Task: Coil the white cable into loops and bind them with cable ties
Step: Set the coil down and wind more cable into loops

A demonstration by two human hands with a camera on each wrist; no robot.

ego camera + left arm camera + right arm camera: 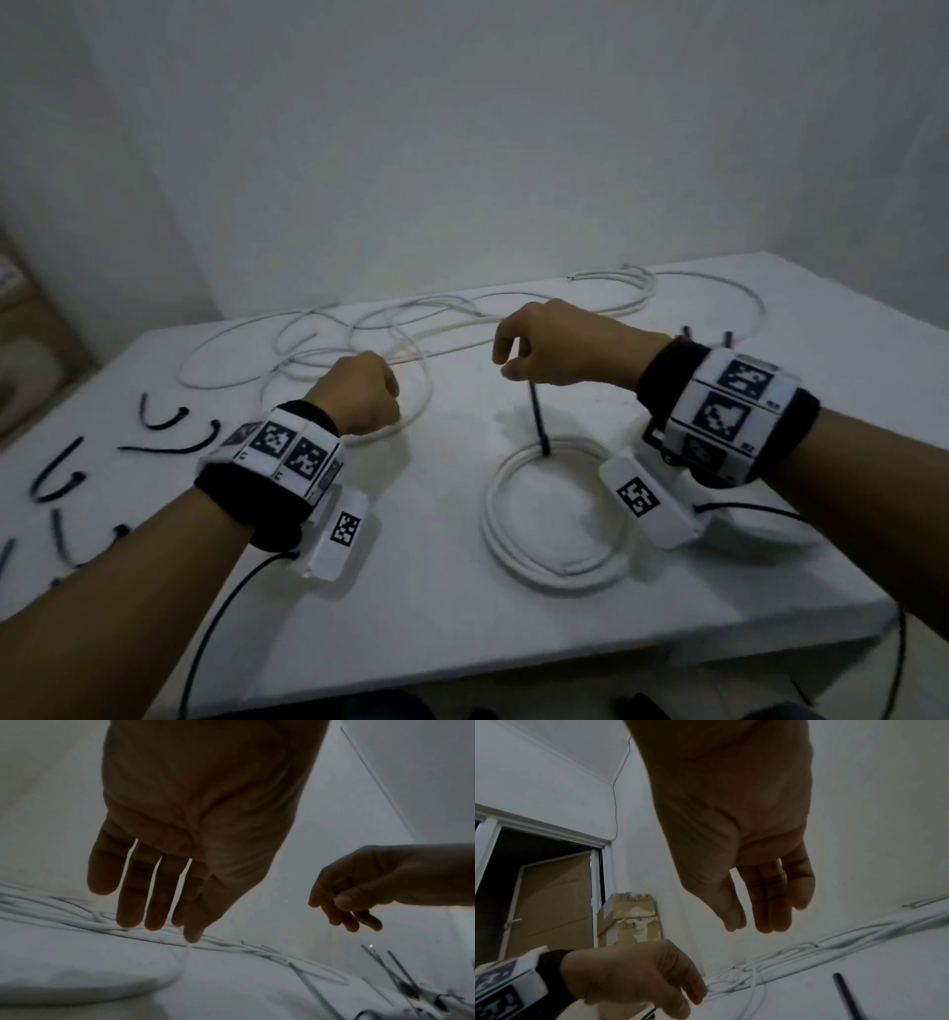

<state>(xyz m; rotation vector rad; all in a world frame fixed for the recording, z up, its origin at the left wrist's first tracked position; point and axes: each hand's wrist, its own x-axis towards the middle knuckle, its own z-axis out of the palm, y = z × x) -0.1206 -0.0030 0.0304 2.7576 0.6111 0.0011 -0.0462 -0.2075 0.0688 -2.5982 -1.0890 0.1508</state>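
My left hand [359, 393] hovers over the table [436, 591], palm down, just above a loose loop of the cable [411, 329]; in the left wrist view its fingers [129, 902] hang nearly straight, slightly spread, holding nothing. My right hand [560, 344] is raised above the coil [557, 514]. In the head view its thumb and forefinger appear to meet at the top of the tie [537, 416], yet in the right wrist view the fingers [770, 898] hang relaxed and the tie's black tail [847, 994] stands apart below them, so I cannot tell whether the tie is pinched.

The coil lies flat on the near right part of the table, a round bundle of several white turns. The tie wraps its far side and its tail rises steeply toward my right hand. The uncoiled cable sprawls in loose overlapping loops across the far half of the table. Spare ties [164, 416], black and curved, are scattered at the left edge.
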